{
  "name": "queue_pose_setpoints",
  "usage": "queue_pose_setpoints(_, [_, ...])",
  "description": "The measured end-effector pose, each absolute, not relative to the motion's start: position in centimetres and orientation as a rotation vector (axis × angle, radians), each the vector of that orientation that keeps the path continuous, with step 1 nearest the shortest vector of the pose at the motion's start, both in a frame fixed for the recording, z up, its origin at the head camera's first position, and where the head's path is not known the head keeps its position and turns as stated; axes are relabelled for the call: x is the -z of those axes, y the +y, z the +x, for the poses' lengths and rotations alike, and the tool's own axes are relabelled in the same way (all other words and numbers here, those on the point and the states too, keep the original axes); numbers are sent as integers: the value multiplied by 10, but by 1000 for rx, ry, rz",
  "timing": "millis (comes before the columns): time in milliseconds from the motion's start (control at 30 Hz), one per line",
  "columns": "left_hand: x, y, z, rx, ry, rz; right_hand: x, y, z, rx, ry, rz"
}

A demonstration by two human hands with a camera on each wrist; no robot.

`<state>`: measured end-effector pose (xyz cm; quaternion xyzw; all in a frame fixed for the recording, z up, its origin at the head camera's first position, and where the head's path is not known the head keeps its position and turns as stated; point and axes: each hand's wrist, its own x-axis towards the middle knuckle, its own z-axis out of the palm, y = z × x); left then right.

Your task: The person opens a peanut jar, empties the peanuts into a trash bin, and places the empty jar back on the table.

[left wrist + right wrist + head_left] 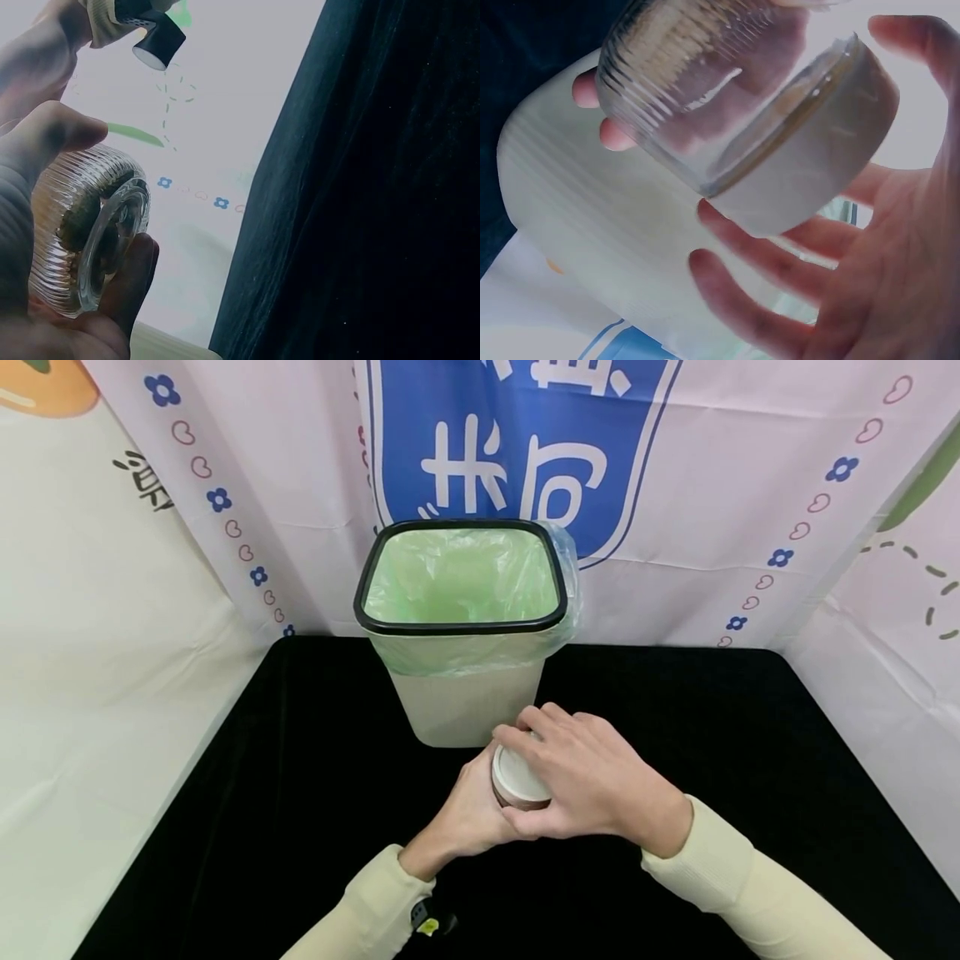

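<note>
A ribbed clear glass jar (697,82) with a pale lid (517,774) is held between both hands, in front of the bin. My left hand (472,810) grips the jar's body from the left; its thumb and a finger reach round the glass in the left wrist view. Something brownish and dark shows through the jar (86,225), its kind unclear. From the right, my right hand (588,777) curves its fingers round the lid (810,150). In the right wrist view those fingers are spread, with the thumb slightly apart from the lid.
Just beyond the hands stands a pale waste bin (472,706) with a black rim (457,628) and a green plastic liner (465,572). A black cloth (300,810) covers the table. Printed curtains (750,510) enclose the back and sides.
</note>
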<state>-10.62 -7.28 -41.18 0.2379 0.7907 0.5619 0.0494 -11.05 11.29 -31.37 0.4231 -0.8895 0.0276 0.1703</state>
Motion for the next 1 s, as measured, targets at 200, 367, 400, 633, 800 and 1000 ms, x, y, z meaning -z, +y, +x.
queue_pose_setpoints(200, [411, -70, -105, -1683, 2480, 653, 309, 114, -110, -103, -2545, 1104])
queue_pose_setpoints(367, [412, -67, -104, -1705, 2492, 591, 308, 114, -107, -116, -2552, 1010])
queue_pose_setpoints(400, [412, -66, -104, -1712, 2492, 584, 309, 114, -107, -114, -2551, 990])
queue_pose_setpoints(633, [415, -65, -104, -1760, 2499, 599, 315, 109, -101, -39, -2541, 866])
queue_pose_setpoints(800, [416, -63, -104, -1738, 2542, 646, 320, 104, -99, 4, -2575, 788])
queue_pose_setpoints(1000, [417, -62, -104, -1739, 2530, 652, 323, 101, -98, 25, -2603, 787])
